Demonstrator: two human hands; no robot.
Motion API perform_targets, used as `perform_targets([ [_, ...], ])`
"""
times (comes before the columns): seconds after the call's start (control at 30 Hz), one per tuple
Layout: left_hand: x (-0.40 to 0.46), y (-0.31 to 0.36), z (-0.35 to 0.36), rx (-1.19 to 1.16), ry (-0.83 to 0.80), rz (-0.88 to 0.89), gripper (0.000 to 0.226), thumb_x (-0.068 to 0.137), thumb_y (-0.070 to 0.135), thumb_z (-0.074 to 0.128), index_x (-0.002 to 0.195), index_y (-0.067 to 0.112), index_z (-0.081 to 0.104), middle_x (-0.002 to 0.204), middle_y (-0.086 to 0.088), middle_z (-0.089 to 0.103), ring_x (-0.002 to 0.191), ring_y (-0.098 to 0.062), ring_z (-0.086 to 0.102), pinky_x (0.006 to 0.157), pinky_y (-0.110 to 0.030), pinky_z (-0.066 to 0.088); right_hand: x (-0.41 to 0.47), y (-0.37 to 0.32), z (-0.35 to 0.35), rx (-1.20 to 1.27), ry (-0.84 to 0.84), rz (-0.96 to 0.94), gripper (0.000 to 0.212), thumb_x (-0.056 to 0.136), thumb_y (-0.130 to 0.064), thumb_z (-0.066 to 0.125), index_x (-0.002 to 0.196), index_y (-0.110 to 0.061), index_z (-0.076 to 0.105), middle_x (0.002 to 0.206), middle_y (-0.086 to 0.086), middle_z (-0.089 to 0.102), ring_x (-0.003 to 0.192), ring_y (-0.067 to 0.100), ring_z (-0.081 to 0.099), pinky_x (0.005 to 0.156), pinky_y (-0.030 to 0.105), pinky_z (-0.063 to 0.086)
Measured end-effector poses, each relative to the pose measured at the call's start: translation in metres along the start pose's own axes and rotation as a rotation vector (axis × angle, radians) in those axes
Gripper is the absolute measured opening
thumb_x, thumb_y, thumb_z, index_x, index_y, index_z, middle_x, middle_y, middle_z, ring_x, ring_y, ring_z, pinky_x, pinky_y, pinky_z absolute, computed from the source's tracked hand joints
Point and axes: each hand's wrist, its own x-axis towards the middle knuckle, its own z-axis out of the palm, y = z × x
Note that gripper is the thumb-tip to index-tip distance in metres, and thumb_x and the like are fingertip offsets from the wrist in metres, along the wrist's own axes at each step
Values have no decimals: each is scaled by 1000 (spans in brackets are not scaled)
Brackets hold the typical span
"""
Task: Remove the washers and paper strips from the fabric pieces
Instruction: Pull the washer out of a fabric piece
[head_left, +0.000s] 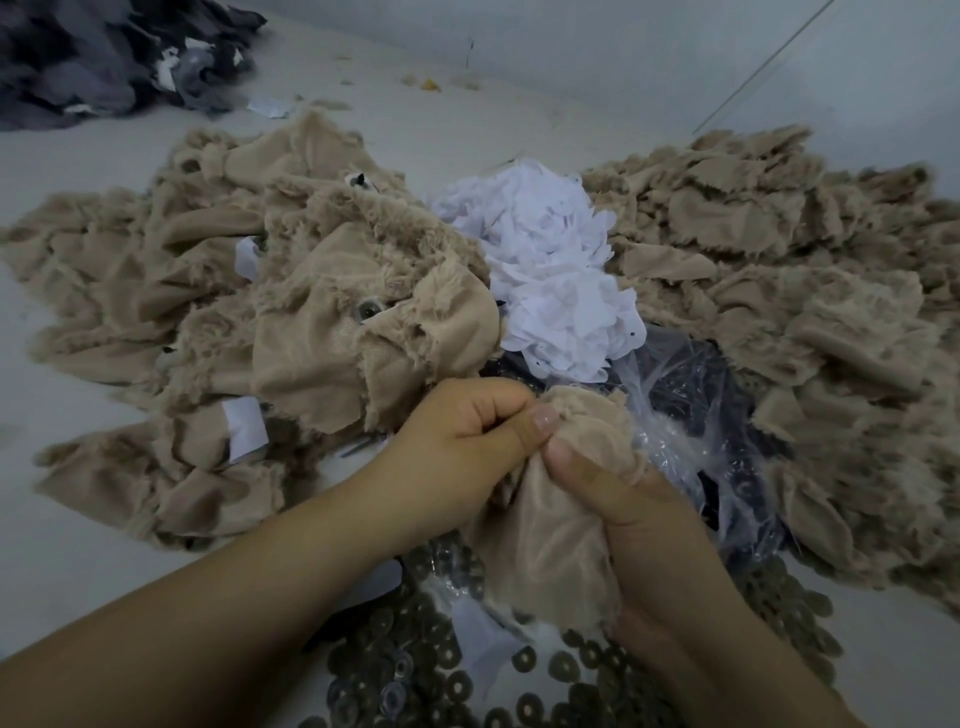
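Fingers of both hands are curled onto one tan plush fabric piece (561, 519), held low in the middle above a spread of dark round metal washers (524, 691). The left hand (457, 447) pinches the upper edge between thumb and curled fingers; the right hand (639, 519) grips the body of the piece, thumb pressed on the smooth backing. Whether a washer or strip sits inside the fold cannot be told. To do this step well, the person would likely keep the right hand's grip firm as an anchor and peel with the left in a short, steady pull, so the pile is not torn. Unworked tan pieces (291, 312) lie to the left, some showing white paper strips (244, 428); a heap of crumpled white paper (550, 270) sits beyond, with flatter tan pieces (769, 260) to the right.
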Motion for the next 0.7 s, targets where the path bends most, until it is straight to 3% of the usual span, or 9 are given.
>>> perform_targets([
  [0.1, -2, -2, 3, -89, 65, -14, 50, 88, 25, 57, 65, -18, 45, 58, -20, 38, 59, -23, 35, 57, -33, 34, 0, 2, 1, 85, -13, 83, 37, 77, -21, 73, 111, -6, 75, 120, 21, 71, 113, 33, 68, 101, 46, 53],
  [0.23, -6, -5, 10, -158, 129, -20, 50, 89, 24, 57, 68, -20, 46, 61, -39, 37, 63, -27, 39, 62, -40, 34, 1, 2, 2, 214, -35, 252, 44, 74, -23, 75, 113, -3, 74, 120, 23, 70, 112, 34, 69, 97, 45, 54],
  [0.3, -6, -7, 14, -128, 150, 1, 47, 90, 22, 56, 64, -16, 45, 56, -29, 39, 58, -25, 37, 59, -37, 35, 0, 2, 2, 269, -62, 286, 40, 75, -22, 73, 110, -2, 76, 118, 22, 71, 106, 32, 71, 91, 43, 58],
  [0.43, -6, -10, 16, -19, 180, 73, 41, 93, 16, 53, 53, 12, 44, 49, 8, 40, 49, -7, 35, 51, -21, 34, 0, 5, -1, 317, -68, 314, 32, 81, -24, 68, 103, -3, 79, 110, 18, 74, 93, 27, 75, 80, 40, 62],
  [0.57, -7, -14, 18, -14, 194, 91, 42, 92, 18, 54, 53, 7, 45, 50, 5, 41, 49, -9, 36, 49, -24, 34, -1, 6, -3, 316, -67, 302, 34, 81, -25, 69, 106, -4, 78, 108, 16, 75, 92, 26, 75, 78, 37, 62],
  [0.7, -7, -18, 16, -4, 223, 77, 42, 92, 18, 53, 55, 1, 43, 51, 3, 40, 50, -9, 35, 50, -21, 34, 1, 6, -5, 230, -37, 228, 42, 83, -24, 66, 120, -4, 71, 122, 21, 70, 112, 32, 69, 95, 44, 55],
])
